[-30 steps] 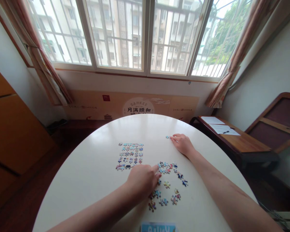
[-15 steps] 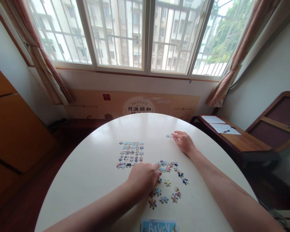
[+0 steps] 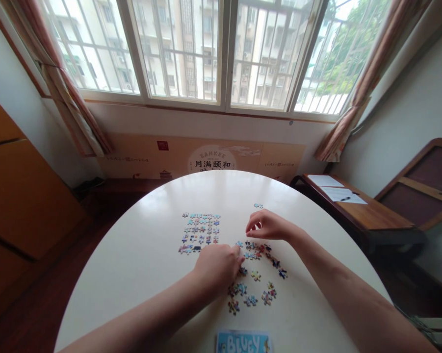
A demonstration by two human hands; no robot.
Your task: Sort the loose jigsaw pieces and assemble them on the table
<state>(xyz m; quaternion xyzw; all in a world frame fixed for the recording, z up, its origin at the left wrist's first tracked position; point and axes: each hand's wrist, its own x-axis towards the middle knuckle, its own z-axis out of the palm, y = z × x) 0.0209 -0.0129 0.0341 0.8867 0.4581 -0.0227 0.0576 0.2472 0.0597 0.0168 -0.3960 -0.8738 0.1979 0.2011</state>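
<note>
On the round white table (image 3: 140,274) lies a grid of laid-out jigsaw pieces (image 3: 200,233) left of centre and a loose pile of pieces (image 3: 255,277) nearer me. My left hand (image 3: 217,267) rests on the table, fingers curled, fingertips touching the left edge of the pile. My right hand (image 3: 267,226) hovers just above the pile's far side, fingers curled downward with the fingertips close together; nothing shows between them. One single piece (image 3: 258,205) lies alone farther back.
A blue box lid marked BLUEY (image 3: 243,342) lies at the table's near edge. A dark wooden side table (image 3: 368,215) with papers and a pen (image 3: 338,195) stands to the right. A barred window and curtains are behind.
My right hand has left the single piece at the back and moved left and toward me, over the loose pile. My left hand has barely shifted.
</note>
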